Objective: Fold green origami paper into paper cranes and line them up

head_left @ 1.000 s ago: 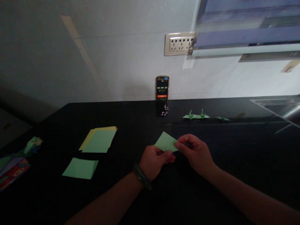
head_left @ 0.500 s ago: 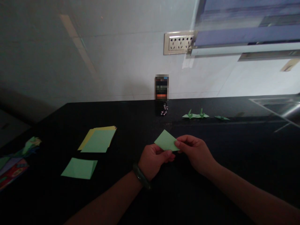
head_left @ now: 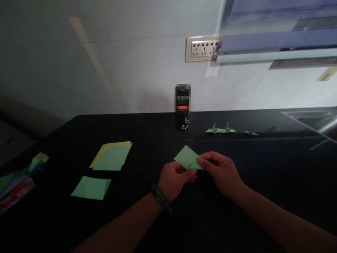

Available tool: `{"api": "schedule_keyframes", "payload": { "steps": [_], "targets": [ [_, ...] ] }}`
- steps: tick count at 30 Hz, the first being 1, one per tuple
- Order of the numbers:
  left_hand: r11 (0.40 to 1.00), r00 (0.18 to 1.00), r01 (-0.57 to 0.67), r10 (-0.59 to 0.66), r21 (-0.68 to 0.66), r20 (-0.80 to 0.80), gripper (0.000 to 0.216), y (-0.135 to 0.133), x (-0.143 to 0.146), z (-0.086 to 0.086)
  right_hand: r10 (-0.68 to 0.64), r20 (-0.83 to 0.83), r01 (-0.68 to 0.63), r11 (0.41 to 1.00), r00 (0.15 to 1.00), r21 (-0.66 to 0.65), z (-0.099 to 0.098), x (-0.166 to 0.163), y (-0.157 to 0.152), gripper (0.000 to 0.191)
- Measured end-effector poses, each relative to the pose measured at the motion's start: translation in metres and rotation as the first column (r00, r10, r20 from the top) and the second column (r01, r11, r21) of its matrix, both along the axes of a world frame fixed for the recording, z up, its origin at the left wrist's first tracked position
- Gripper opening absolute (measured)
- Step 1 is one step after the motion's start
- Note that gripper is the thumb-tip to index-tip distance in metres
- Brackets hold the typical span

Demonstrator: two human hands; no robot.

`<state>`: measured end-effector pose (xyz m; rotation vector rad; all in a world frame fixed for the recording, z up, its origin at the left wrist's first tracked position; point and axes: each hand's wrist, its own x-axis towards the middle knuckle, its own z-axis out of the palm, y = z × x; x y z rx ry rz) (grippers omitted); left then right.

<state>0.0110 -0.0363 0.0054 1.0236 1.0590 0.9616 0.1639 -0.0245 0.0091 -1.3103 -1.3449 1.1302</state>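
Note:
Both my hands hold a small folded green paper (head_left: 186, 157) just above the black countertop (head_left: 263, 165). My left hand (head_left: 173, 181), with a dark bangle on the wrist, pinches its lower edge with curled fingers. My right hand (head_left: 220, 170) pinches its right corner between thumb and forefinger. A small flap shows at that corner. The paper is a flat diamond shape, tilted up toward the wall.
A stack of green and yellow sheets (head_left: 112, 157) and a folded green sheet (head_left: 91, 187) lie to the left. Folded green paper cranes (head_left: 220, 129) sit at the back right. A phone (head_left: 182, 98) leans on the wall, beads (head_left: 185, 123) below it. Coloured packaging (head_left: 15, 182) lies far left; a sink (head_left: 316, 121) far right.
My hands stayed almost in place; my right fingers shifted slightly on the paper's right corner, where a small fold now shows.

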Motion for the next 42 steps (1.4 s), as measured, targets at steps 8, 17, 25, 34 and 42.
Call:
{"api": "schedule_keyframes", "payload": {
  "steps": [8, 17, 25, 34, 42],
  "targets": [
    [0.999, 0.989, -0.022, 0.029, 0.047, -0.145, 0.018, -0.002, 0.000, -0.001, -0.020, 0.010, 0.020, 1.000, 1.000, 0.016, 0.002, 0.001, 0.000, 0.018],
    [0.997, 0.988, 0.008, 0.005, 0.082, -0.155, 0.021, -0.003, -0.003, 0.003, -0.014, -0.071, 0.011, 0.999, 0.997, -0.034, 0.002, 0.000, 0.000, 0.016],
    [1.000, 0.999, -0.007, 0.008, -0.023, 0.041, 0.020, 0.000, 0.002, 0.005, 0.016, 0.013, -0.017, 0.998, 1.000, 0.066, 0.007, -0.003, -0.007, 0.014],
    [0.999, 0.996, -0.016, 0.019, 0.034, -0.089, 0.013, 0.000, -0.001, 0.005, 0.022, 0.086, -0.031, 0.994, 0.996, 0.103, 0.009, -0.005, -0.009, 0.011],
    [0.993, 0.965, 0.032, 0.000, 0.117, -0.262, 0.018, 0.000, -0.003, 0.009, 0.008, 0.103, -0.019, 0.994, 0.995, 0.109, 0.006, -0.004, -0.008, 0.012]
  ]
}}
